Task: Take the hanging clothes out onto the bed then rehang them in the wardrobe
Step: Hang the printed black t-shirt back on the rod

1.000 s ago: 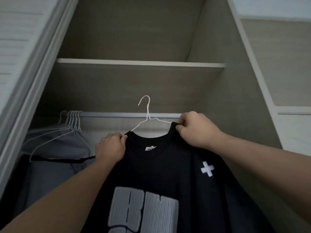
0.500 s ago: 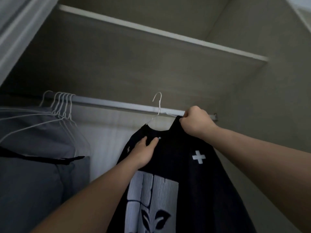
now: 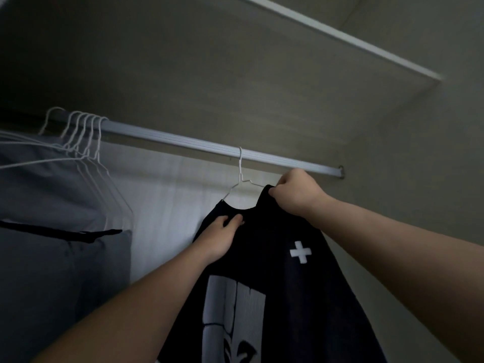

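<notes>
Black shirt [image 3: 301, 297] — white cross [image 3: 300, 252], block lettering [image 3: 233, 305] unreadable — left hand [image 3: 220, 239], right hand [image 3: 296, 191] gripping.

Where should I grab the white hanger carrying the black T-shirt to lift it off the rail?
Pinch the bare twisted neck of the white hanger just under its hook, coming from the front. The black T-shirt covers its shoulders, and the hook sits over the rail.

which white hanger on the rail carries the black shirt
The lone hanger near the right end of the rail, beside the right hand; the other hangers bunch at the left.
</notes>
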